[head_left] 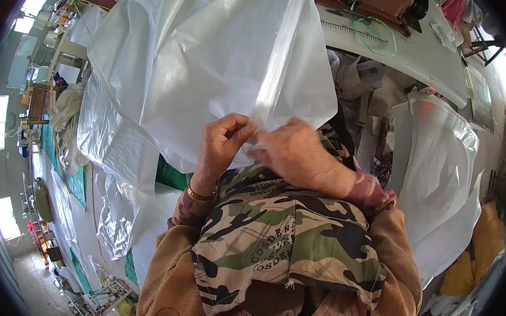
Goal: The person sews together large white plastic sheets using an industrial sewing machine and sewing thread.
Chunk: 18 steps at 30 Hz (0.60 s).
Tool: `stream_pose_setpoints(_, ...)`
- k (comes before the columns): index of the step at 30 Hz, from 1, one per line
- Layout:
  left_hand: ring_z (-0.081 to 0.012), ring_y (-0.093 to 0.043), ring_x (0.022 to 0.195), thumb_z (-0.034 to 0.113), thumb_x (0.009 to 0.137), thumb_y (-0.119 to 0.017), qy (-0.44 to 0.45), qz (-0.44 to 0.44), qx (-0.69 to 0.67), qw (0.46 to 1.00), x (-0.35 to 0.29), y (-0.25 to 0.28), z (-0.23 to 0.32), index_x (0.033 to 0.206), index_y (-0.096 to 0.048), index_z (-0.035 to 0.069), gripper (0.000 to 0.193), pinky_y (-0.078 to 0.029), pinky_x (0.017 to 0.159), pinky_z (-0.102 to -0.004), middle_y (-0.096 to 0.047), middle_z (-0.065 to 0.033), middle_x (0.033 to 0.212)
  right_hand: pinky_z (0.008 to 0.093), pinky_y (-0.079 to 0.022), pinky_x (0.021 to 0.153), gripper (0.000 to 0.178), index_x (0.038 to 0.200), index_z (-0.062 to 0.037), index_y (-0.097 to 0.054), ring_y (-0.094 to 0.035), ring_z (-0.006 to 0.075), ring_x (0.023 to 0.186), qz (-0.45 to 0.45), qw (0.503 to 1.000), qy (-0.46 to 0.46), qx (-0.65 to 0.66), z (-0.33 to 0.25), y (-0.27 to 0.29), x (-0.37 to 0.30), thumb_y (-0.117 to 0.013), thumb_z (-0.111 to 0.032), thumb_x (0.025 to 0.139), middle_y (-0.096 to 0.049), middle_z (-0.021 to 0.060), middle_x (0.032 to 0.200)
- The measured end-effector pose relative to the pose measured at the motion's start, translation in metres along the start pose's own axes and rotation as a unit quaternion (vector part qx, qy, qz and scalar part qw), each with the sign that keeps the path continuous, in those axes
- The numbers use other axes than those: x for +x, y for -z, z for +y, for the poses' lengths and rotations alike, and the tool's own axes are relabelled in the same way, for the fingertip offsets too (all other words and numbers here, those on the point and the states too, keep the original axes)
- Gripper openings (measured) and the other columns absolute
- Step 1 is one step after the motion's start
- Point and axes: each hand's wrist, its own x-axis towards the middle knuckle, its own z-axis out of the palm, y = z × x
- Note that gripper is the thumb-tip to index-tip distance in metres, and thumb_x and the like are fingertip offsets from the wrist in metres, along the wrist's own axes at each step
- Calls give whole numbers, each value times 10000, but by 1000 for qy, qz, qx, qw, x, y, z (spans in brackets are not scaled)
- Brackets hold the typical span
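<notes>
Plastic sheeting [213, 55], spread in front of the wearer and up to the edge of the desk [423, 67], presents a slip risk in my judgement: the film looks slick, and the left hand [222, 141] has only a fingertip grip, thumb and forefinger pinched narrow on its near edge. The weight of the loose spread could drag that edge free or skew the band. Hard pulling might stretch or crease it. The right hand [297, 155] works just beside the left, blurred; whether its grip holds the film cannot be determined. Condition: whitish, translucent, glossy, rumpled at left, with a bright straight band, apparently a fold, running down to the fingers. Beyond, a brown machine [375, 5] stands on the desk; further pale sheets [440, 165] lie at right.
</notes>
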Motion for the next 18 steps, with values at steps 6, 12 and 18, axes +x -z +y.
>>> stream_pose_setpoints(6, -28, -537, 697, 107, 929, -724, 18, 4, -10, 1000, 0, 6, -2, 889, -664, -17, 143, -433, 618, -204, -647, 7, 737, 423, -482, 720, 298, 1104, -59, -553, -626, 361, 630, 107, 982, -90, -130, 40, 15, -34, -675, -250, 912, -601, 131, 660)
stream_pose_setpoints(12, -67, -518, 636, 70, 882, -750, -99, 5, 129, 987, 0, 18, 21, 837, -635, -6, 145, -423, 583, -246, -600, -13, 698, 396, -524, 572, 175, 804, -71, -579, -632, 302, 633, 3, 996, 67, 56, 12, 13, -34, -717, -173, 836, -554, 84, 682)
stream_pose_setpoints(18, -199, -553, 622, 21, 863, -722, -129, -53, 164, 977, -4, 8, 36, 863, -633, -6, 93, -450, 589, -303, -598, -83, 728, 413, -538, 568, 164, 849, -50, -593, -655, 299, 633, 8, 990, 111, 92, -10, 8, -1, -695, -178, 842, -596, 91, 697)
